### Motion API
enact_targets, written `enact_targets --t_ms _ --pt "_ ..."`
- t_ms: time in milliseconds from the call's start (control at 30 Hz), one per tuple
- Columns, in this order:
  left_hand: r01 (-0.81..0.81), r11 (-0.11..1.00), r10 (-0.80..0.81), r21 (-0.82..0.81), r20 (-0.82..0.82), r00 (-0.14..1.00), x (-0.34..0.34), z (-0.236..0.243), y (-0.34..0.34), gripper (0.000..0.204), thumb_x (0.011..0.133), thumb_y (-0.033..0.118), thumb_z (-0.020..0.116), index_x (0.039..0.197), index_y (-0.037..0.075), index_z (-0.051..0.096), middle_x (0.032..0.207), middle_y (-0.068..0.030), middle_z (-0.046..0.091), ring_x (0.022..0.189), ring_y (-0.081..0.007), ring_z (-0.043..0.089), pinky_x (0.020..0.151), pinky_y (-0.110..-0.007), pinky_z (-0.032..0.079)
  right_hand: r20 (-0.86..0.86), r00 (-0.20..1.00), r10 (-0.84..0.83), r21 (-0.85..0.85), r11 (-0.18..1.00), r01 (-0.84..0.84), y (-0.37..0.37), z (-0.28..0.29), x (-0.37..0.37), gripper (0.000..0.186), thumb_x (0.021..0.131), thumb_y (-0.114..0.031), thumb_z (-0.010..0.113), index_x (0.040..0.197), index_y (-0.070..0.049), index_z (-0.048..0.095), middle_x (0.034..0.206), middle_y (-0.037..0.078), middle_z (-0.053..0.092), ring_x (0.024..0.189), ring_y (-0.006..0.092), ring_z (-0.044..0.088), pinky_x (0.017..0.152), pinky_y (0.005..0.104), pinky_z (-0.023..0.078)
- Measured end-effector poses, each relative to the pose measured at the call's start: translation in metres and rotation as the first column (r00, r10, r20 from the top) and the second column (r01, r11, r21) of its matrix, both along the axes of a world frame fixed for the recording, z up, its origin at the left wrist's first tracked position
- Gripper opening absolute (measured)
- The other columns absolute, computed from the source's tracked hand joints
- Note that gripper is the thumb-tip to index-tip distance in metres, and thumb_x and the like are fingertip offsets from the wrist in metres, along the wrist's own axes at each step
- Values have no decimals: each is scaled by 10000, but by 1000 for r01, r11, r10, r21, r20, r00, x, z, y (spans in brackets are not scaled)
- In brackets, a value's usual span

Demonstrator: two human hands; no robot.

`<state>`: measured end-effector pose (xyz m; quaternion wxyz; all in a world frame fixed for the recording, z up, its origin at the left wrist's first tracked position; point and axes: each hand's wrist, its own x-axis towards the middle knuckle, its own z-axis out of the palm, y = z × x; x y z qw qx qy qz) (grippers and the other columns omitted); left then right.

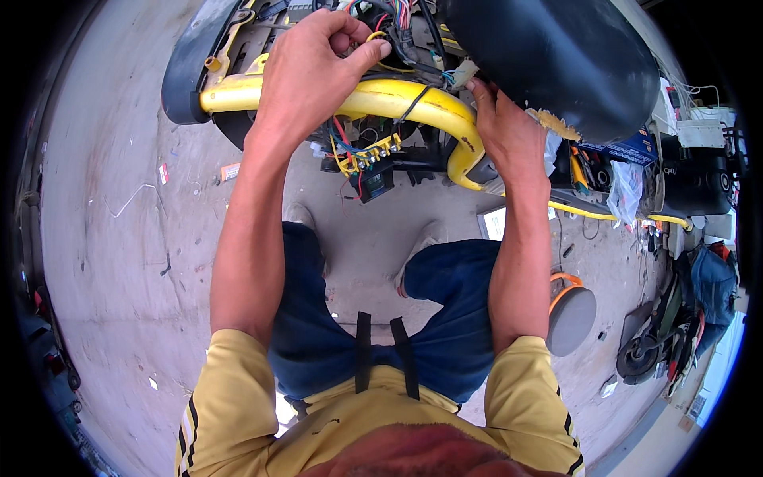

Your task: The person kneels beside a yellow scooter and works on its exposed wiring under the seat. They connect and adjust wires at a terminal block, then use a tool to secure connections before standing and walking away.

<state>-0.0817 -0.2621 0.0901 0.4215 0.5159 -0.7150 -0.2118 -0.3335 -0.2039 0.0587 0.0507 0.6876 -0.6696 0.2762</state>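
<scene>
A yellow tubular vehicle frame (413, 95) bends across the top of the head view, with bundled coloured wires (404, 32) behind it. Over the tube reaches my left hand (314, 67), its thumb and fingers closed around a thin yellow wire (377, 35). My right hand (509, 123) pinches a pale wire connector (464, 73) just under the torn edge of a black seat (556, 60); some of its fingers are hidden. Below the tube hang a yellow terminal block (372, 157) with screws and loose red and blue wires, and a dark box (376, 183).
A black body panel (184, 75) stands at the left end of the tube. To the right are a clear plastic bag (626, 191), a round grey stool (574, 320) with an orange frame, and a small wheel (636, 358). Bent wire (131, 203) and scraps lie on the concrete floor.
</scene>
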Motion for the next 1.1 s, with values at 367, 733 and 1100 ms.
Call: enact_targets --t_ms 367,733,1100 --pt "352 897 -290 -268 245 925 -5 10 12 158 854 139 856 969 49 797 757 -30 579 800 -191 542 768 -362 445 -29 995 100 94 991 -97 12 26 -2 223 954 -309 728 1055 -132 819 910 102 774 873 342 731 820 458 571" --pt "296 906 -197 -301 318 927 -29 10 11 304 972 85 674 1265 75 756 996 -88 727 966 -319 657 884 -446 496 -119 991 61 -356 929 -100 -11 -5 -9 115 792 -99 731 878 -69 800 870 111 774 782 334 736 758 467 576" --pt "315 897 -223 -309 299 928 -27 12 8 320 949 46 687 1264 77 724 1191 -133 720 1109 -331 677 986 -463 525 37 999 -9 166 986 3 -6 -7 -6 353 1106 -467 529 1324 -310 759 1219 16 787 1130 320 730 942 416 562"
